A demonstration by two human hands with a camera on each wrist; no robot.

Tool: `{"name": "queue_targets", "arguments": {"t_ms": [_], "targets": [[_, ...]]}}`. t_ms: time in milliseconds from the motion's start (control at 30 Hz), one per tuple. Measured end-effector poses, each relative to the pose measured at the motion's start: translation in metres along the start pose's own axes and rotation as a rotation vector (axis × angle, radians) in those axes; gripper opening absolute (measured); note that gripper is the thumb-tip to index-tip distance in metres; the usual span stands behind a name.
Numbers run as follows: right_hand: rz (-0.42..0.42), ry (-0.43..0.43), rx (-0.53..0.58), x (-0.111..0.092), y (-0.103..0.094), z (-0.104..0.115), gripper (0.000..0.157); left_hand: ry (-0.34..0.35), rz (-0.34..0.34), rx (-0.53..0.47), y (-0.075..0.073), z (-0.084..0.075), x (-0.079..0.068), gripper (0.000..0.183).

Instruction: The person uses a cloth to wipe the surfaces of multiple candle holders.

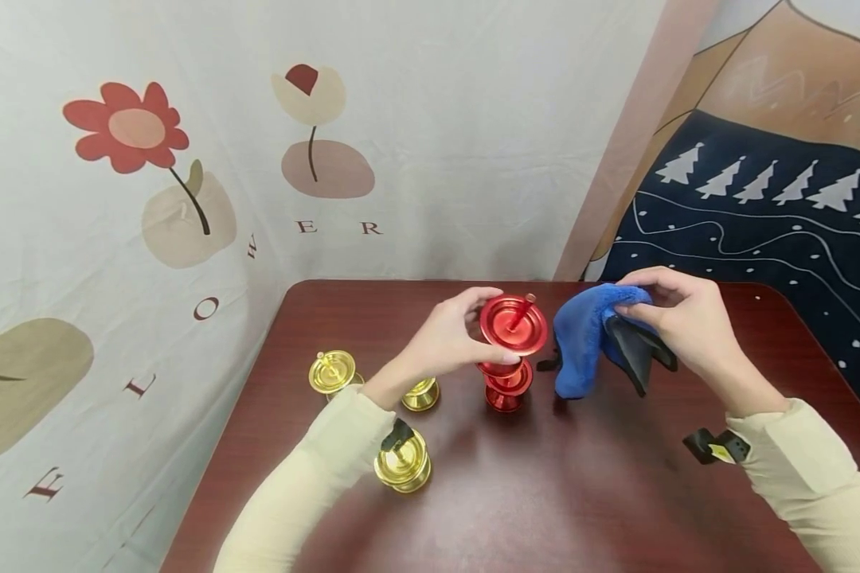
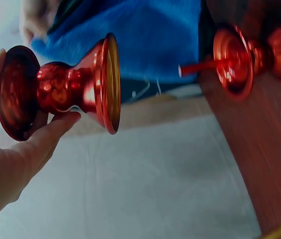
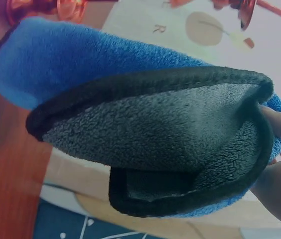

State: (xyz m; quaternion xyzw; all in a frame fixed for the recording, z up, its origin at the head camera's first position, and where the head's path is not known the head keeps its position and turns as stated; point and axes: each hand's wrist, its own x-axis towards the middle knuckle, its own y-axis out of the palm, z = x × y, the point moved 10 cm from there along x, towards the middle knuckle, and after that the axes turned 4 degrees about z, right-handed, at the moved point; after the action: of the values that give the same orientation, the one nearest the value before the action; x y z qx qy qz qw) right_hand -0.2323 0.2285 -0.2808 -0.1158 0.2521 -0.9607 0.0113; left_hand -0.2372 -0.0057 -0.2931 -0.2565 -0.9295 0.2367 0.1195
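Nearest me on the surface (image 1: 545, 501), a gold candle holder (image 1: 410, 471) stands below my left forearm; a careless drop of that sleeve could, I judge, knock it. Two more gold holders (image 1: 332, 372) (image 1: 421, 396) stand a little farther off. Beyond, my left hand (image 1: 447, 338) grips a red candle holder (image 2: 75, 84) in the air, near a standing red holder (image 1: 505, 398); lowering it carelessly might topple that one. My right hand (image 1: 688, 310) pinches a blue cloth (image 1: 584, 334) (dark inside), whose loose end could snag the standing holder if swung left.
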Motion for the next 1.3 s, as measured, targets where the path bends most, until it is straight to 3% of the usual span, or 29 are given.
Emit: {"name": "queue_targets", "arguments": {"t_ms": [200,433,667,867,1033,1300], "targets": [[0.023,-0.056,0.045,-0.004,0.011,0.023,0.025,0.004,0.053,0.029,0.026,-0.005,0.006,0.075],[0.087,-0.112,0.079,-0.011,0.03,0.041,0.024,-0.009,0.078,0.005,0.038,-0.005,0.006,0.076],[0.171,-0.122,0.071,-0.017,0.046,0.04,0.03,0.012,0.093,-0.031,0.04,-0.006,0.003,0.073],[0.242,-0.163,-0.038,-0.021,0.056,0.037,0.036,-0.001,0.076,-0.049,0.038,-0.003,0.002,0.072],[0.263,-0.227,-0.091,-0.023,0.061,0.036,0.037,-0.004,0.073,-0.002,0.039,-0.004,0.001,0.073],[0.293,-0.195,-0.073,-0.025,0.07,0.033,0.038,0.026,0.046,0.074,0.04,-0.008,-0.002,0.073]]}}
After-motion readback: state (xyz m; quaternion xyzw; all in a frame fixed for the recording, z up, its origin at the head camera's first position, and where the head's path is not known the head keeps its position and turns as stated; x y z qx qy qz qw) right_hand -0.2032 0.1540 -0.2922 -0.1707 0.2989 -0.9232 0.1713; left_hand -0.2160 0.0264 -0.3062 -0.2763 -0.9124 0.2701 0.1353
